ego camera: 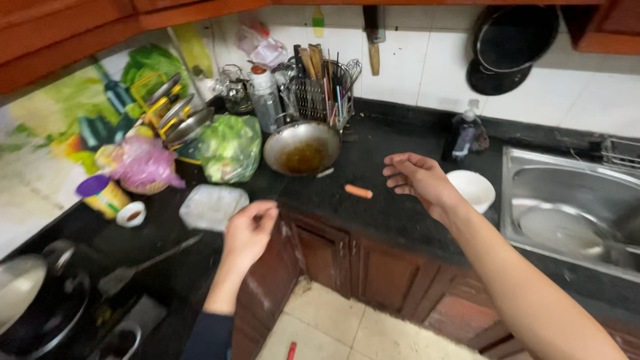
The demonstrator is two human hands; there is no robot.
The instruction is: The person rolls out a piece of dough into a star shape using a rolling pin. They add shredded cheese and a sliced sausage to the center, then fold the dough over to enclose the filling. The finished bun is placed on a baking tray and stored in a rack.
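Note:
My right hand (419, 179) hovers over the black counter (387, 207) with fingers loosely spread, holding nothing. A small orange sausage-like piece (358, 191) lies on the counter just left of it. My left hand (248, 232) hangs near the counter's front edge, fingers curled together; I cannot tell whether it pinches anything. It is next to a clear plastic container (213, 206). A dirty wok (302, 148) leans behind, and a white bowl (472, 189) sits right of my right hand.
A steel sink (573, 200) is at the right. A bagged green vegetable (230, 148), pink bag (143, 165), utensil rack (320, 93) and dish rack (175, 113) crowd the back left. A pan (40, 300) and spatula (143, 263) sit at the stove.

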